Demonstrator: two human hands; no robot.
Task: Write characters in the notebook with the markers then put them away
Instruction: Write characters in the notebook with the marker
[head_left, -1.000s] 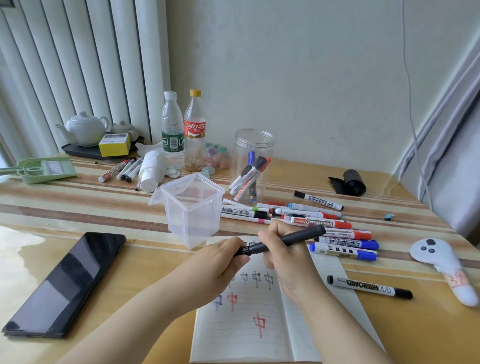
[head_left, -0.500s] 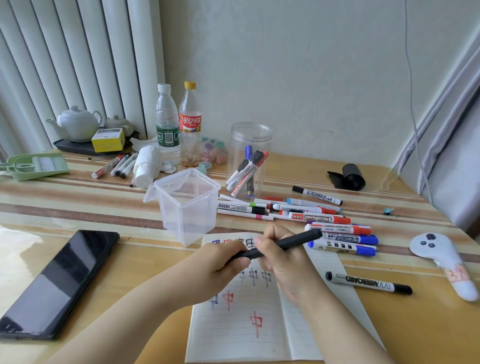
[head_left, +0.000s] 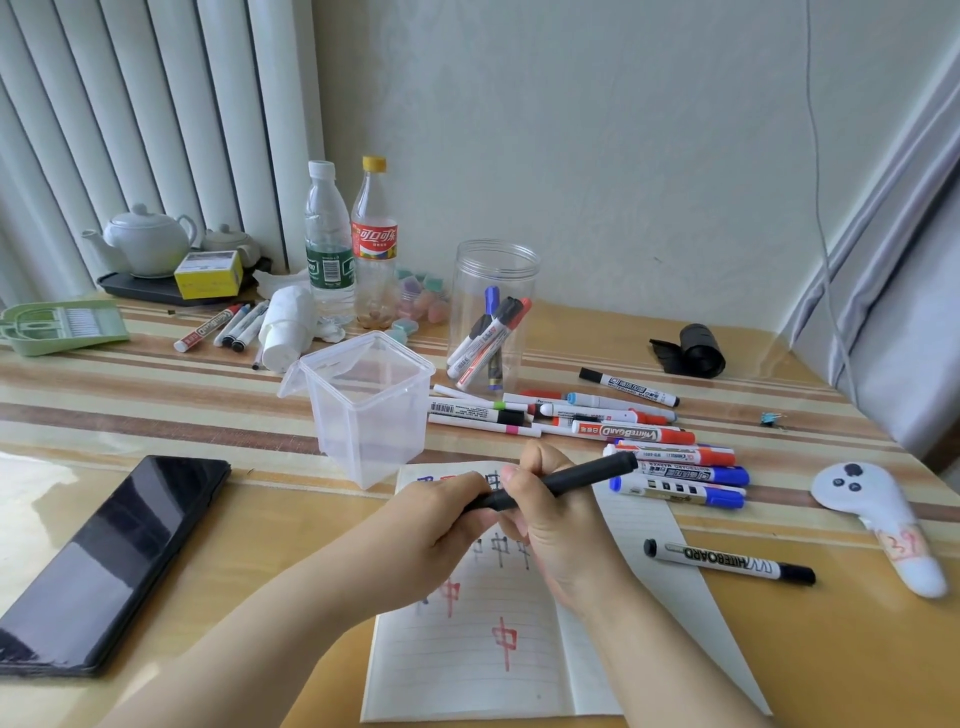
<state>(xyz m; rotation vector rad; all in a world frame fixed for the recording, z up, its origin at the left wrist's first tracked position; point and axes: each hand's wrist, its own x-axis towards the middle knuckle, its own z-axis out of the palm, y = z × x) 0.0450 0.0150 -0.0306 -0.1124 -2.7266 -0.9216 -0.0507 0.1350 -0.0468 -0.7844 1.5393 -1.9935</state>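
Note:
Both hands hold one black marker (head_left: 569, 479) above the open notebook (head_left: 478, 670). My right hand (head_left: 556, 525) grips its barrel; my left hand (head_left: 441, 525) grips the lower left end, where the cap or tip is hidden by fingers. The lined page shows red, blue and black characters. Several capped markers (head_left: 631, 434) lie loose behind the notebook. One black whiteboard marker (head_left: 727, 561) lies to the right of the page. A clear round jar (head_left: 493, 317) at the back holds several markers.
A clear square container (head_left: 366, 402) with its lid hanging stands just behind the notebook's left corner. A black phone (head_left: 109, 561) lies at left, a white controller (head_left: 878, 519) at right. Bottles (head_left: 330, 244), a teapot (head_left: 145, 241) and a green dustpan (head_left: 62, 325) line the back.
The view has tilted slightly. Both hands stay on the black marker, which sits a little lower over the page; its left end is now more covered by my left fingers.

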